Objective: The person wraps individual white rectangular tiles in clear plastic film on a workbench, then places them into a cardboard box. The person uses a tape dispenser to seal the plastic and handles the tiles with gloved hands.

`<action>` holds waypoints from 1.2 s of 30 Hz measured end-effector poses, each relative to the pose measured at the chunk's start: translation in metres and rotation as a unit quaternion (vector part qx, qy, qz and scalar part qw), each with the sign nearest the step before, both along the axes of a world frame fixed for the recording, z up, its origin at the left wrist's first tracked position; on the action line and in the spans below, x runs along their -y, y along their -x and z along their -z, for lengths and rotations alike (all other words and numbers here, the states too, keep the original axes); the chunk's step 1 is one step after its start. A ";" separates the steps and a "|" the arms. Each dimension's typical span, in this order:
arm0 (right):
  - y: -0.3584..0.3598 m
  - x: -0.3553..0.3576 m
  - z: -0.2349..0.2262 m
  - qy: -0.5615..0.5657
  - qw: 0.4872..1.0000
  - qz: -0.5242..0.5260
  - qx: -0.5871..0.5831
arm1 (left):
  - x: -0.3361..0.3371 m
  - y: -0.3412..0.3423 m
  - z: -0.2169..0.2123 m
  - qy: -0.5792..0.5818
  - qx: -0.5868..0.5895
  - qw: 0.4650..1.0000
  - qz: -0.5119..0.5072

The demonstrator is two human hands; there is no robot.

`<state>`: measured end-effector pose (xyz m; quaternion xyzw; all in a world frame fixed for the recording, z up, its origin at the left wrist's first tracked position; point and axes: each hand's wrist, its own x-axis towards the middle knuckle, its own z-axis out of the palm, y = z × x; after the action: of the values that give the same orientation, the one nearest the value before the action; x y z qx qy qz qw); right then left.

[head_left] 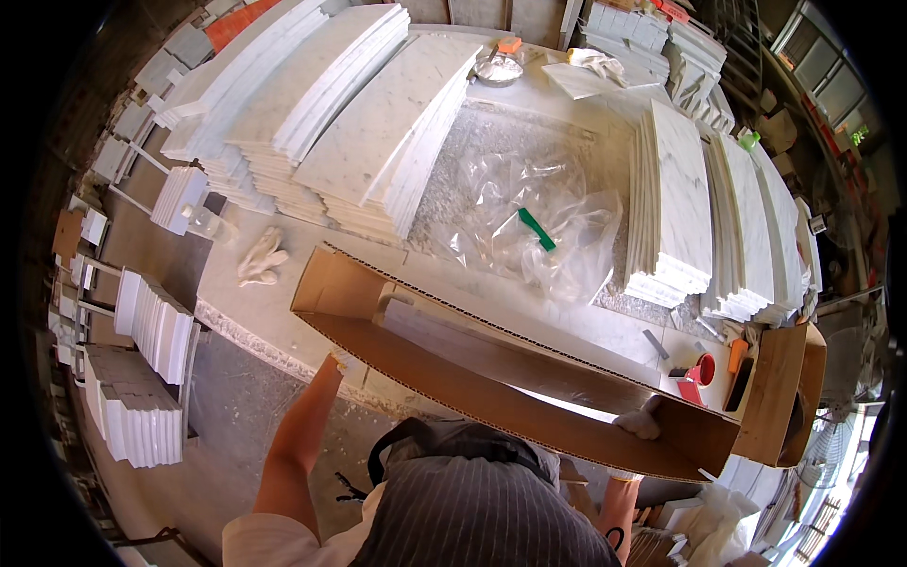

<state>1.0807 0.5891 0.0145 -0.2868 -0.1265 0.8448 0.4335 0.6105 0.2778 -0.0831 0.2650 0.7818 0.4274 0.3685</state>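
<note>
A long, narrow, open cardboard box (491,397) lies slantwise in front of me, its near side jutting past the worktable's front edge. Inside it, a long pale strip (453,335) shows along the bottom; I cannot make out what it is. My left hand (343,360), in a white glove, meets the near side of the box at its left part, with the fingers hidden by the cardboard. Toward the right end, my gloved right hand (639,424) shows inside the box, closed on its near wall, while the wrist comes up from below that wall.
Stacks of white marble slabs (387,123) stand left, and more slabs (685,189) right. Clear plastic sheeting (567,236) carries a green tool (537,230). Gloves (263,257) lie left. A red tape dispenser (697,376) and a second cardboard box (779,397) are at right.
</note>
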 end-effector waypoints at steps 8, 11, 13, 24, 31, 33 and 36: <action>-0.005 0.004 0.006 0.003 1.000 -0.003 0.024 | 0.008 -0.001 0.000 0.012 -0.008 1.000 -0.016; -0.005 0.006 0.007 0.002 1.000 -0.006 0.029 | 0.010 0.000 0.001 0.015 -0.012 1.000 -0.020; -0.006 0.009 0.008 0.002 0.999 -0.007 0.032 | 0.010 0.001 0.000 0.014 -0.015 1.000 -0.020; -0.027 0.001 0.012 -0.036 0.999 -0.003 0.035 | 0.017 0.004 0.008 0.032 -0.042 0.998 -0.034; -0.042 -0.024 0.020 -0.091 0.995 -0.025 0.041 | 0.031 0.006 0.011 0.055 -0.054 0.995 -0.058; -0.046 -0.029 0.025 -0.098 0.994 -0.030 0.043 | 0.028 0.004 0.013 0.059 -0.054 0.995 -0.056; -0.047 -0.035 0.041 -0.105 0.992 -0.041 0.048 | 0.023 0.004 0.013 0.057 -0.061 0.995 -0.053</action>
<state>1.1278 0.6239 -0.0269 -0.2741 -0.2471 0.8294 0.4195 0.6067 0.2547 -0.0962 0.2277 0.8388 0.3843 0.3113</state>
